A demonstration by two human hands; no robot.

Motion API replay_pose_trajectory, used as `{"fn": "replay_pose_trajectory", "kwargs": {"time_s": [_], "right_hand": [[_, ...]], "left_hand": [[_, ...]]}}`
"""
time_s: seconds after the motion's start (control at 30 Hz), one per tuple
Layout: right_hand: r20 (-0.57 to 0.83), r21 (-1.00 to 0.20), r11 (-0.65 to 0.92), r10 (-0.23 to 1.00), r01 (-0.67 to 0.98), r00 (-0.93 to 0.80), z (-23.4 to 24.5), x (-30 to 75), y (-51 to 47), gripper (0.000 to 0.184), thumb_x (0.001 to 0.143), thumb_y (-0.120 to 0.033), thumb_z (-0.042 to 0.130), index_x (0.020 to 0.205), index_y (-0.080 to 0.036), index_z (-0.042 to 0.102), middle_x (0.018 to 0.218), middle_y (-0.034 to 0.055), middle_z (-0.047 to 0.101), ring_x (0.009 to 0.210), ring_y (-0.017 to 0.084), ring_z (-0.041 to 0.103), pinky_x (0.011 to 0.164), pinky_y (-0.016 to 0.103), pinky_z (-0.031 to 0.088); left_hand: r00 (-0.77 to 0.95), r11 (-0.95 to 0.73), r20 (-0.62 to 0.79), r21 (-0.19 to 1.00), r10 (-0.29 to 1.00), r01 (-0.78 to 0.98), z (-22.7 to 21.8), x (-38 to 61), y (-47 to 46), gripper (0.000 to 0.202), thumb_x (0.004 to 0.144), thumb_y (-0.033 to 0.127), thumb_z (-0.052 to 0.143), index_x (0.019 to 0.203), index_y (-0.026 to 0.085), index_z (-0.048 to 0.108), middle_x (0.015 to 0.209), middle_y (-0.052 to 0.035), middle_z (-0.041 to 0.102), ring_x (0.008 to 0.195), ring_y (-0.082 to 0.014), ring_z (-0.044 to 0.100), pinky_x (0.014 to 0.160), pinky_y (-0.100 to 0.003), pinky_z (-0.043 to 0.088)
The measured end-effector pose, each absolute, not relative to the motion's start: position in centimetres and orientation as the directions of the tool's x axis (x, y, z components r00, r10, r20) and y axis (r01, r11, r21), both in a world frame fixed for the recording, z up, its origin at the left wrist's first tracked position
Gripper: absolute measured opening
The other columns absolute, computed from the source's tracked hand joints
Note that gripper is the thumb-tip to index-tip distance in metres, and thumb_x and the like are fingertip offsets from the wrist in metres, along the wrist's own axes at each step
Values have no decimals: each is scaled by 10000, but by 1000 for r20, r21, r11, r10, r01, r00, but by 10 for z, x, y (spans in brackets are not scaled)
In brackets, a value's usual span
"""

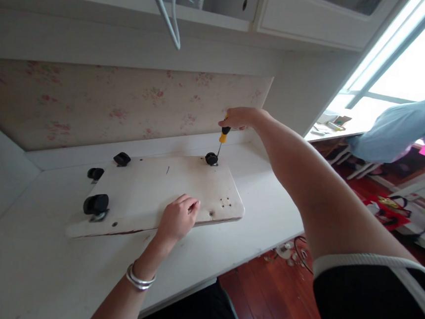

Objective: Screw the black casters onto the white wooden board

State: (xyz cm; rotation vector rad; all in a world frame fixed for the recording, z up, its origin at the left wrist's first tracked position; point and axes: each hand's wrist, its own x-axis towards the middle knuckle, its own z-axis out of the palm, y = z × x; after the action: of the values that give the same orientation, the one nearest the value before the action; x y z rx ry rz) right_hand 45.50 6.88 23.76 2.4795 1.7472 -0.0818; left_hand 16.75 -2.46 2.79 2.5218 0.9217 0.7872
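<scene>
The fingers (pixel 223 123) of the right hand (pixel 244 117) are closed around the black and yellow handle of a screwdriver (pixel 223 137), and its shaft slants down to the base of the far right caster (pixel 211 158). That black caster sits below the fingertips, its wheel just left of the shaft; I cannot tell from here whether the tip sits in a screw.

The left hand (pixel 178 217) rests at the near edge of the white board (pixel 139 188), its fingers curled into a loose fist; whether they hold anything small, I cannot tell. Silver bangles (pixel 140 278) ring that wrist.

To the right of this fist, the board's near right corner shows a cluster of small holes (pixel 225 202). At the left end are a far left caster (pixel 122 159), a near left caster (pixel 96 205) and, between them at the very edge, another caster (pixel 95 173).

The board lies on a white countertop (pixel 31 272), with a flowered panel (pixel 120 107) behind. A white cable (pixel 167 19) dangles from the shelf (pixel 129 4) above, clear of the hands. The right forearm crosses over the counter's right end, hiding part of it. Farther right, another person (pixel 397 128) in pale blue leans by the window.
</scene>
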Motion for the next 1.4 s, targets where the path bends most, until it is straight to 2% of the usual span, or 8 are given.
{"fn": "replay_pose_trajectory", "kwargs": {"time_s": [0.1, 0.23, 0.43, 0.6, 0.8, 1.0, 1.2, 1.4], "right_hand": [[-73, 66, -349, 933, 935, 353, 236, 455, 69, 692, 848, -724, 524, 1181, -131, 648, 832, 159, 680, 818, 310, 659, 624, 371, 444], [-114, 6, -314, 943, 949, 313, 233, 455, 66, 733, 864, -717, 512, 1373, -190, 513, 828, 101, 698, 711, 236, 655, 593, 327, 452], [-78, 46, -340, 936, 939, 342, 236, 457, 61, 707, 842, -741, 518, 1161, -126, 660, 868, 182, 682, 841, 330, 661, 628, 380, 466], [-125, -29, -293, 949, 956, 288, 235, 462, 53, 593, 927, -648, 451, 1266, -182, 591, 833, 114, 699, 680, 228, 655, 588, 336, 477], [-23, 19, -331, 943, 943, 332, 233, 456, 57, 686, 849, -717, 521, 1203, -144, 652, 921, 178, 692, 861, 312, 674, 654, 363, 474], [-98, -7, -277, 956, 961, 275, 234, 454, 61, 677, 834, -652, 607, 1362, -236, 524, 880, 93, 717, 677, 216, 654, 578, 314, 454], [-77, 85, -298, 949, 951, 305, 234, 450, 68, 618, 848, -724, 524, 1038, -159, 687, 791, 164, 680, 785, 312, 663, 613, 381, 449], [-128, 41, -241, 961, 970, 244, 233, 452, 66, 550, 880, -628, 563, 1230, -205, 585, 763, 81, 689, 632, 217, 639, 559, 330, 447]], "left_hand": [[633, -731, 385, 480, 672, 484, 27, 168, -25, 256, 969, 232, 492, 854, 208, 719, 853, -37, 704, 750, -163, 638, 716, -274, 460], [633, -736, 391, 473, 668, 485, 25, 168, -25, 262, 971, 241, 486, 856, 212, 720, 853, -36, 708, 765, -169, 650, 722, -278, 470], [631, -738, 393, 458, 669, 497, 25, 168, -26, 261, 970, 250, 490, 843, 221, 716, 845, -31, 703, 756, -164, 653, 702, -266, 466], [634, -733, 380, 457, 674, 505, 26, 170, -26, 259, 974, 250, 491, 845, 222, 713, 836, -25, 697, 748, -161, 651, 696, -266, 458], [644, -744, 386, 445, 661, 498, 25, 169, -27, 258, 974, 250, 495, 841, 225, 715, 835, -27, 695, 749, -158, 658, 694, -259, 464], [644, -752, 399, 443, 653, 488, 25, 168, -28, 268, 980, 242, 485, 820, 226, 700, 808, -25, 682, 732, -155, 647, 688, -259, 464], [641, -732, 372, 464, 671, 498, 26, 168, -28, 275, 983, 240, 490, 810, 220, 702, 819, -28, 690, 734, -152, 648, 680, -257, 460], [644, -725, 357, 476, 676, 497, 28, 167, -29, 268, 984, 242, 498, 828, 219, 715, 837, -25, 697, 729, -150, 649, 675, -261, 460]]}}
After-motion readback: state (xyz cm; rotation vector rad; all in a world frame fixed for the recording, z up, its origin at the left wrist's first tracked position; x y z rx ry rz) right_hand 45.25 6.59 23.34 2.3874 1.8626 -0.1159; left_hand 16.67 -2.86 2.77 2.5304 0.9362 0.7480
